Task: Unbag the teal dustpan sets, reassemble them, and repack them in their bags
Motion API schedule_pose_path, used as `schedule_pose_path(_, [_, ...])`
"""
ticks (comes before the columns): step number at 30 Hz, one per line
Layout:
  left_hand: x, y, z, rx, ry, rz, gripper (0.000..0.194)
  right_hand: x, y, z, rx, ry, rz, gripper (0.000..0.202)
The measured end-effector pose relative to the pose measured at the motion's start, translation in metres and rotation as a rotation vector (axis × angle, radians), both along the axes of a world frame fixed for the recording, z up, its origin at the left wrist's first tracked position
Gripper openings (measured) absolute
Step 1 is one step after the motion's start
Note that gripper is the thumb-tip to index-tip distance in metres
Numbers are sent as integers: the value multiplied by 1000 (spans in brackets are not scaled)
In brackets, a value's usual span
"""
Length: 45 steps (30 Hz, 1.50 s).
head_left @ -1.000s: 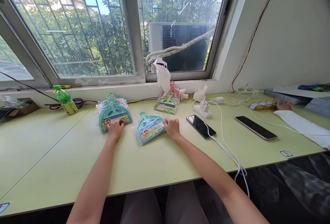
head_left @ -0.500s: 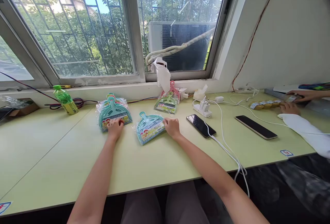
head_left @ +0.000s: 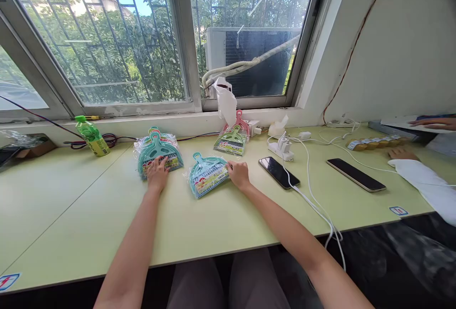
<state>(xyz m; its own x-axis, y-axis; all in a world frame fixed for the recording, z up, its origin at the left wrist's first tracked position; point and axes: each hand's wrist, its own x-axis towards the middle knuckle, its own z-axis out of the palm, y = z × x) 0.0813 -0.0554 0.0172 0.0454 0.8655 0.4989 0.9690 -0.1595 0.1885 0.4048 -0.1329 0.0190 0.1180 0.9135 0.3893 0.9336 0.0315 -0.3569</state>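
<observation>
Teal dustpan (head_left: 209, 175) in clear wrap (head_left: 195, 191), right hand (head_left: 238, 174) at edge

Glossy clear plastic wraps the teal dustpan (head_left: 202, 164); the tabletop (head_left: 199, 233) looks smooth

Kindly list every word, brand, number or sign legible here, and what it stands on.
None is legible.
Blue-bordered stickers on the pale green table: red marks, unreadable.
Cards on bagged turquoise and green dustpans: too small.
Green plastic bottle's yellow label: blurred.
White labels on yellow round objects: too small.
</observation>
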Motion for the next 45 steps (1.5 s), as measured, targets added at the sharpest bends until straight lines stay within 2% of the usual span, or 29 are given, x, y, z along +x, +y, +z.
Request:
schedule_pose_path(7, [4, -1, 3, 164, 162, 51, 31, 1, 1, -3, 42, -8, 14, 28])
schedule_pose_path(12, [6, 1, 3, 50, 210, 22, 23, 0, 0, -2, 31, -12, 8, 28])
schedule_pose_path(20, [7, 3, -1, -25, -43, 95, 18, 0, -1, 0, 11, -1, 21, 29])
schedule_pose_path(30, [-1, 4, -1, 29, -159, 124, 15, 2, 0, -1, 34, 6, 31, 28])
schedule_pose_path(37, [-23, 15, -1, 78, -450, 293, 18, 2, 0, 1, 9, -7, 37, 29])
schedule_pose_path(40, [-26, 15, -1, 60, -421, 289, 17, 2, -1, 2, 10, -9, 36, 29])
schedule_pose_path(45, [-21, 12, -2, 27, -205, 198, 23, 2, -1, 3, 6, -15, 35, 29])
